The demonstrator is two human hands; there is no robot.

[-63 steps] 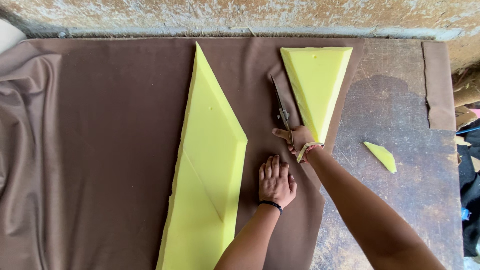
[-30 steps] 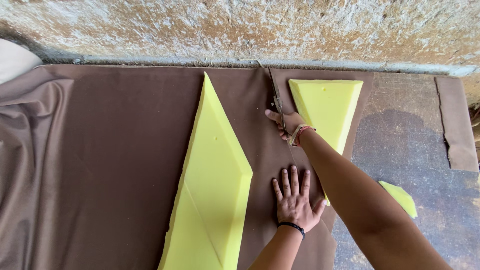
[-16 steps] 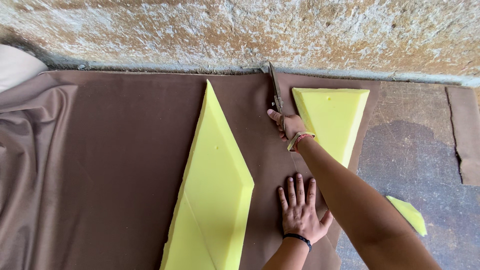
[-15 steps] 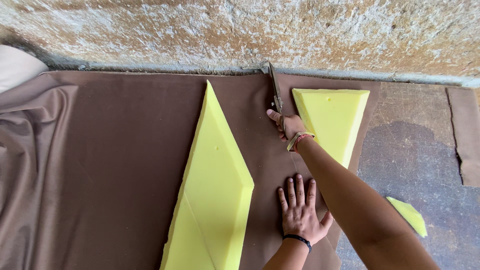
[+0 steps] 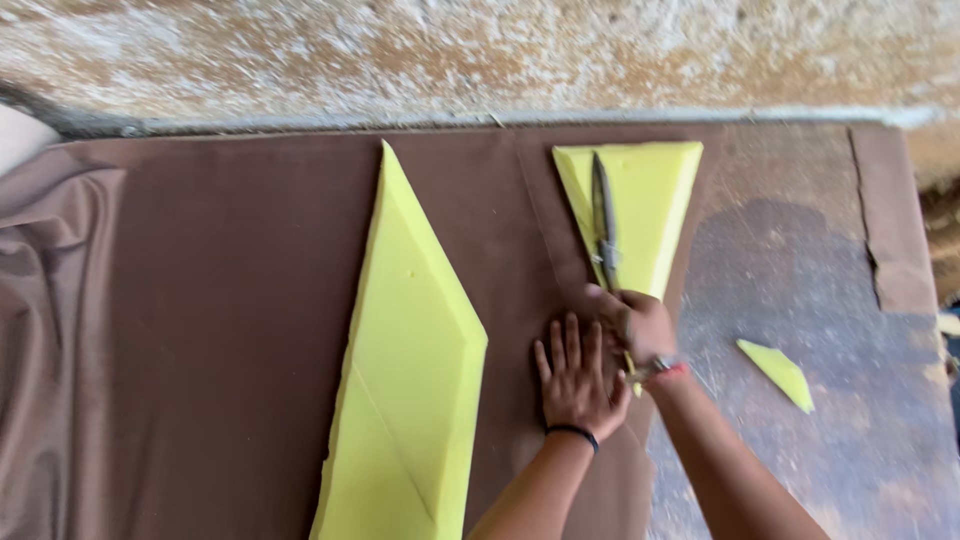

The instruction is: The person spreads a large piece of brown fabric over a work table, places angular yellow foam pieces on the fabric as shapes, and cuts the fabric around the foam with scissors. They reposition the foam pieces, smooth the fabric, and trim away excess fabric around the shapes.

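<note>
The right hand (image 5: pixel 640 325) is closed around the handles of the scissors (image 5: pixel 603 225), whose blades lie over the smaller yellow foam wedge (image 5: pixel 645 205), pointing toward the wall (image 5: pixel 480 55). The left hand (image 5: pixel 580 375) lies flat with fingers spread on the brown fabric (image 5: pixel 220 300), holding nothing, just beside the right one. With the two hands this close, I'd worry that a careless stroke could nick the left fingers, and if the flat palm eases off, the cloth could bunch or slide on the surface (image 5: pixel 800 300). The long foam wedge (image 5: pixel 410 350) sits on the fabric to the left; a small foam offcut (image 5: pixel 780 372) lies apart on the right. Half a second ago the scissors were up at the cloth's far edge by the wall; now they have been drawn back toward the person.
</note>
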